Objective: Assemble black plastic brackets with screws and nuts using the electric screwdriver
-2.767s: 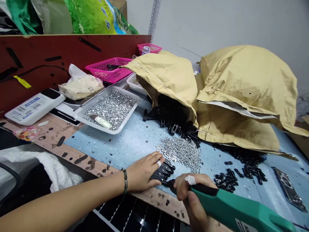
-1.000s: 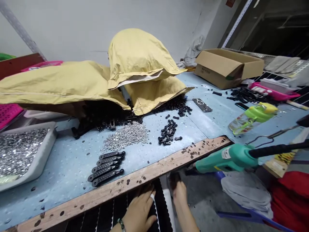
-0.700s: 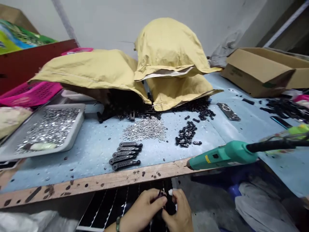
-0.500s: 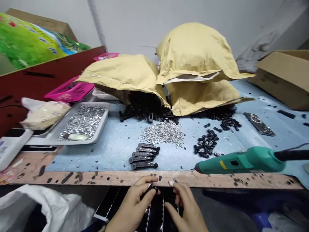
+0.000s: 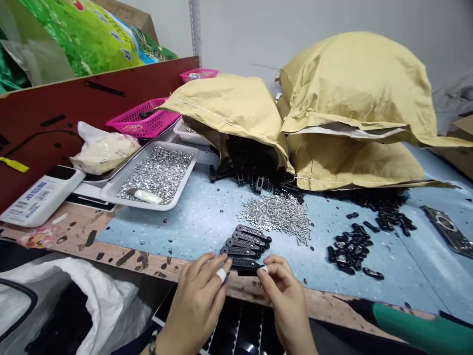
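Note:
My left hand [image 5: 201, 293], with a white wrap on one finger, reaches over the bench edge. Its fingers are stretched out, and the fingertips are at the left end of the nearest black plastic arm [image 5: 248, 271]. That arm lies at the front of a row of several similar textured black arms [image 5: 246, 242]. My right hand [image 5: 286, 291], also wearing a white fingertip cover, pinches the arm's right end between thumb and index finger. Just behind the row lies a pile of small silver screws [image 5: 290, 214]. To the right sits a heap of short black links [image 5: 351, 246].
A white tray [image 5: 195, 153] of small metal parts stands left, beside a white box-shaped device [image 5: 42, 195]. Yellow sacks [image 5: 354, 88] spill black parts at the back. A green power screwdriver [image 5: 414, 320] lies front right; a phone-like object [image 5: 447, 227] lies beyond it.
The view has swung left. My hands have moved from below the bench edge up to the row of arms, bringing a black arm to its front. My left fingers have straightened from their pinch.

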### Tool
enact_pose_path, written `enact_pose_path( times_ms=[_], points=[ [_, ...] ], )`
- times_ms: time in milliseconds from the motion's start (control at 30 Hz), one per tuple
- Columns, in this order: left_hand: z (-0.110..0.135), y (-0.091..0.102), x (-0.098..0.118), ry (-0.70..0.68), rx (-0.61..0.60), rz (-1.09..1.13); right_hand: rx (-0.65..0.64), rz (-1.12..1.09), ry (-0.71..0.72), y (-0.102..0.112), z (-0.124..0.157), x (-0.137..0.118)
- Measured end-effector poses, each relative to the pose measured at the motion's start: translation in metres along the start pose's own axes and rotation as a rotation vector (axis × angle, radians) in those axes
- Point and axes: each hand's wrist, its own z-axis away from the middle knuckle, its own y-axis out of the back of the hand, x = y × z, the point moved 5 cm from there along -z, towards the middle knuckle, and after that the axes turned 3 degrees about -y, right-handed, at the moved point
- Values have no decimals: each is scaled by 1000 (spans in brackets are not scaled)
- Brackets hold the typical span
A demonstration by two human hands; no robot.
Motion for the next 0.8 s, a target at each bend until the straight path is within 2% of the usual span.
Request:
enact_pose_path(
  times_ms=[133,500,567,733,800],
  points=[
    [1,-8,-3,-86,-77,-128,25,21,-64,-11,-13,18],
    [1,-9,-4,-65,-104,-94,-24,23,-138,-15,-16,24],
    [0,-9,-3,-67,-89,-72,-37,8,-144,-15,-17,27],
    [-6,0,0,-16,58,21,-31,70,-126,-15,-17,21],
    [-6,1,2,-19,75,28,-27,94,-109,-16,-16,18]
  ],
)
